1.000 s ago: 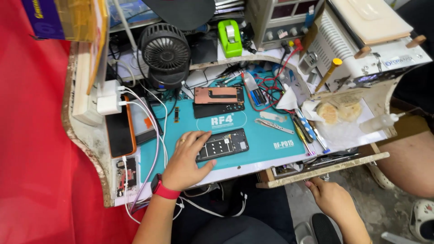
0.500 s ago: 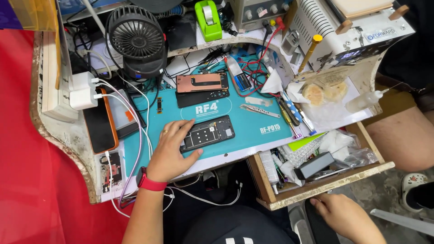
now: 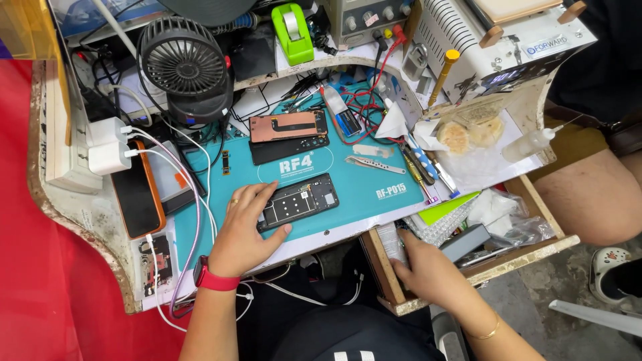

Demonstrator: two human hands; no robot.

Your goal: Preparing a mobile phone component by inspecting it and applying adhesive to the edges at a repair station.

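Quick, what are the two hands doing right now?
Left hand: open, lying flat on the opened phone on the teal mat.
Right hand: reaching into the open drawer; cannot tell if it holds anything.

**Around the repair bench**

A black desk fan (image 3: 185, 67) stands at the back left, with a green tape dispenser (image 3: 292, 32) to its right. Two white chargers (image 3: 105, 147) sit by an orange-cased phone (image 3: 138, 194). Tweezers (image 3: 376, 164) lie on the teal mat (image 3: 374, 194), near a squeeze bottle (image 3: 528, 144).
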